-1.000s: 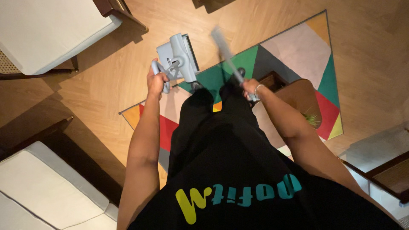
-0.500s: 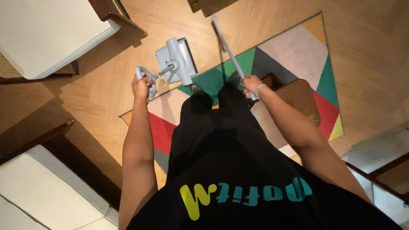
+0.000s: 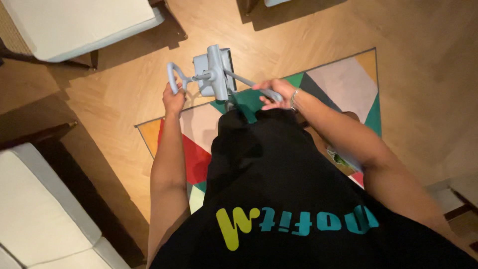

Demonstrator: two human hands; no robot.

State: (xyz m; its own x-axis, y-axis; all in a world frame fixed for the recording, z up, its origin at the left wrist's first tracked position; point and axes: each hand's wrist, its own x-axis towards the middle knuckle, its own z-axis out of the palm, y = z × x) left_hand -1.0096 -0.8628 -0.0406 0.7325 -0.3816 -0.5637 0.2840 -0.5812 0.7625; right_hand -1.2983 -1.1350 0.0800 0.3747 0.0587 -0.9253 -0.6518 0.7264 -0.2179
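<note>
We are looking down through the head camera, the only view we have, past a black shirt with green and teal lettering to our two bare arms reaching forward over the floor.

Our left hand (image 3: 174, 97) is gripping the looped grey handle (image 3: 172, 77) of a grey mop tool (image 3: 215, 74), and its fingers are curling tight around the lower part of that loop. Our right hand (image 3: 277, 93) is holding the slim grey pole (image 3: 245, 82) that is running slantwise from the tool's body toward us; the fingers are closing around the pole, with the thumb lying along its upper side. A thin bracelet (image 3: 294, 98) is sitting on the right wrist.

The mop tool is hanging between the two hands, in front of our waist, with its flat rectangular head (image 3: 204, 67) showing above the wooden floor (image 3: 114, 104), just past the near edge of the rug (image 3: 343, 79). We cannot tell whether the head is touching the floor.

The rug is lying under and around us, patterned in triangles of red, green, cream, orange and dark grey. A pale cushioned seat (image 3: 79, 22) is standing at the upper left, and another pale cushion (image 3: 40, 219) on a dark frame is filling the lower left corner.
</note>
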